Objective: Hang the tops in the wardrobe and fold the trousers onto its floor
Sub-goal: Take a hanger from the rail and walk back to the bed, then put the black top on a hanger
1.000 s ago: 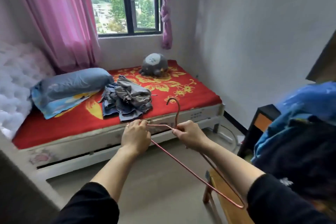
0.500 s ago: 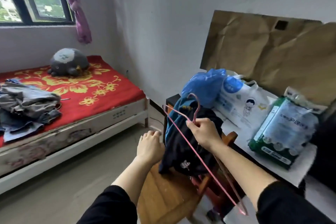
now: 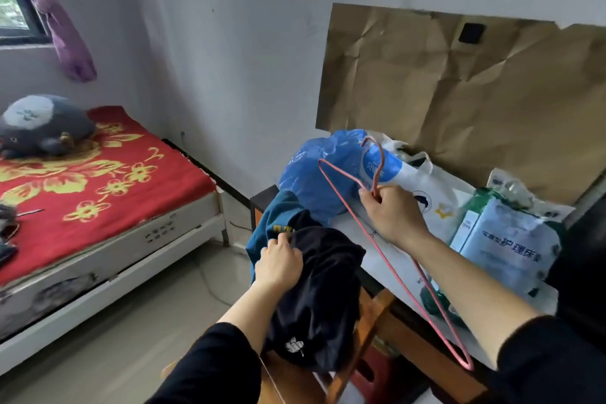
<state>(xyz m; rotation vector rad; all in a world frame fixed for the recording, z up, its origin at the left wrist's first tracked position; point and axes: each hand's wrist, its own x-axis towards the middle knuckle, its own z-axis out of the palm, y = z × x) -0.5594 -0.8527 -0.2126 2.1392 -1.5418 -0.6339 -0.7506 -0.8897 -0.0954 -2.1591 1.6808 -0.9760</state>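
I see a black garment (image 3: 323, 289) with a small white print, bunched over a chair back (image 3: 370, 331) at lower centre, with a teal garment (image 3: 278, 213) under it. A pink wire hanger (image 3: 342, 192) slants from centre to lower right, hook upward.

A home bedroom: low bed (image 3: 183, 234) under a red floral sheet (image 3: 98, 187), grey plush toy (image 3: 42, 128) on it, purple curtain (image 3: 65, 39) beside the window (image 3: 13, 10).
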